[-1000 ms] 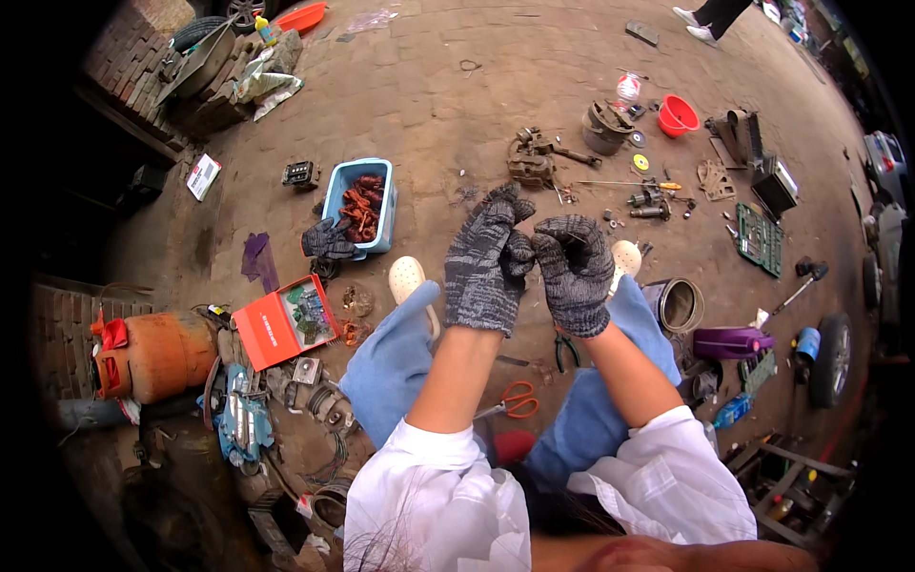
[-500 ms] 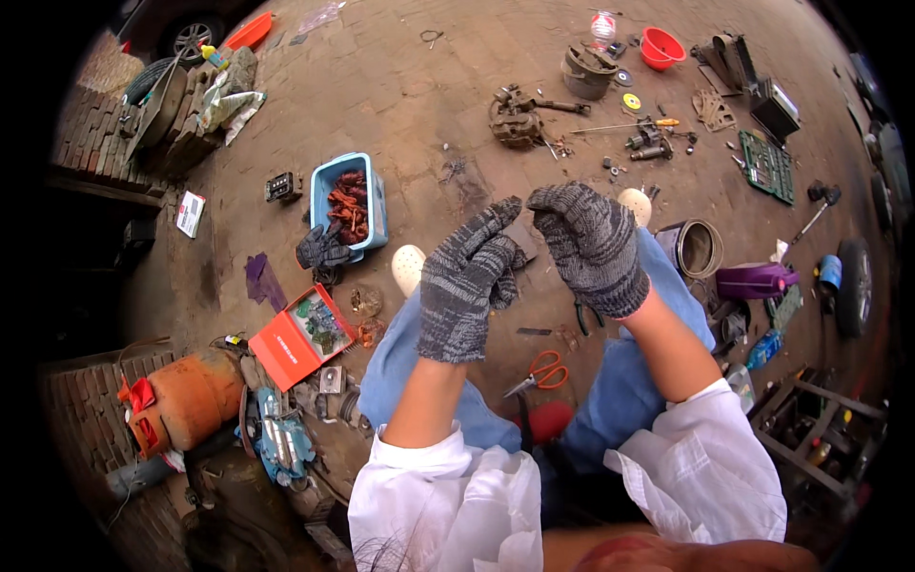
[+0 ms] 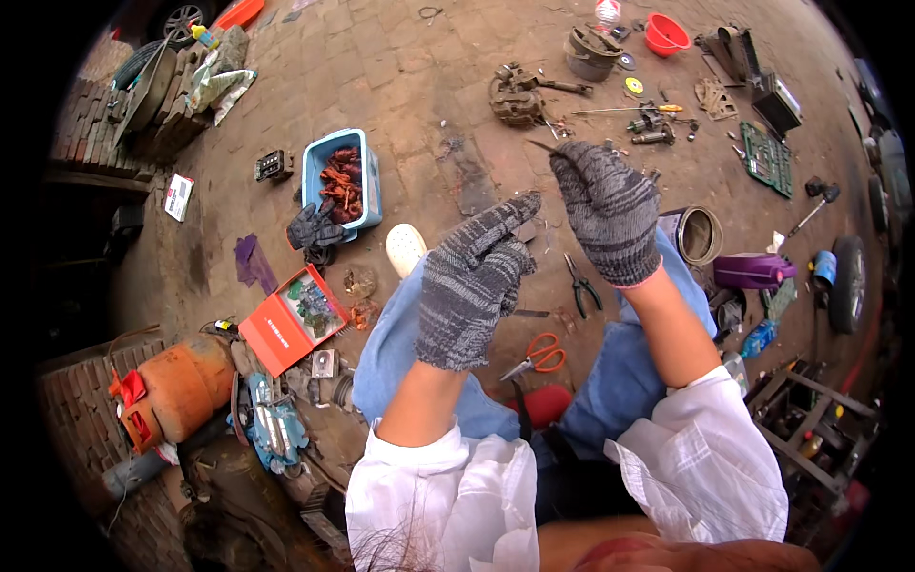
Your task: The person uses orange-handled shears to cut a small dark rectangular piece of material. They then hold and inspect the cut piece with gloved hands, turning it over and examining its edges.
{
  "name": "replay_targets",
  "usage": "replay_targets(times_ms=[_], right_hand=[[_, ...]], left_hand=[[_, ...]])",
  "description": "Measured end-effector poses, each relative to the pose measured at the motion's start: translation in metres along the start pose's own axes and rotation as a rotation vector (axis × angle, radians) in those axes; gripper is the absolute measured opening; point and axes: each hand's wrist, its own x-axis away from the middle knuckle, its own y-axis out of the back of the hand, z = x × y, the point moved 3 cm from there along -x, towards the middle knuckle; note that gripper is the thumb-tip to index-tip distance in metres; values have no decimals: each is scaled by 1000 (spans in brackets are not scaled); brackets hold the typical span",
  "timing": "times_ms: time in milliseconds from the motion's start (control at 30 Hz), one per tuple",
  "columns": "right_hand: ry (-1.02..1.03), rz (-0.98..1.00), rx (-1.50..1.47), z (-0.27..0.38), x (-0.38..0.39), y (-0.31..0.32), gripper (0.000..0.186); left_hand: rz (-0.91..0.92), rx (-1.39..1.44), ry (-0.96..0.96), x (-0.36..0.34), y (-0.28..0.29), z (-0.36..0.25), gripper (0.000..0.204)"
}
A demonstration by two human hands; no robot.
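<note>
Both my hands wear grey-and-black knitted gloves and are raised over the ground between my knees. My right hand [image 3: 605, 212] is closed in a pinch, and a thin dark strip [image 3: 541, 147] sticks out past its fingertips; its exact kind is unclear. Lower and to the left, my left hand [image 3: 475, 281] has its fingers pressed together; whatever they may hold is too small to make out. Beneath the hands lie black-handled pliers [image 3: 583, 286], orange-handled scissors [image 3: 538, 357] and a dark flat strip [image 3: 531, 313].
At left stand a blue tub [image 3: 374, 181] of reddish-brown wire bundles, a red box [image 3: 278, 334] of small parts and an orange gas cylinder [image 3: 191, 389]. Greasy metal parts [image 3: 519, 100], a red bowl [image 3: 665, 36] and a green tool case [image 3: 765, 160] lie beyond. A purple container [image 3: 751, 271] sits right.
My right hand has moved up and away from my left, and the thin dark strip now shows at its fingers. The pliers have come into fuller view.
</note>
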Motion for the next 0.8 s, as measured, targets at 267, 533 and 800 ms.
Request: replay_targets(times_ms=[267, 533, 800], right_hand=[[-579, 160, -959, 2, 5, -7, 23], [-640, 336, -911, -10, 9, -12, 38], [-749, 366, -981, -12, 9, -8, 21]], left_hand=[[-76, -155, -122, -1, 0, 1, 26], [-122, -361, -323, -4, 2, 9, 23], [64, -2, 44, -5, -4, 2, 24]])
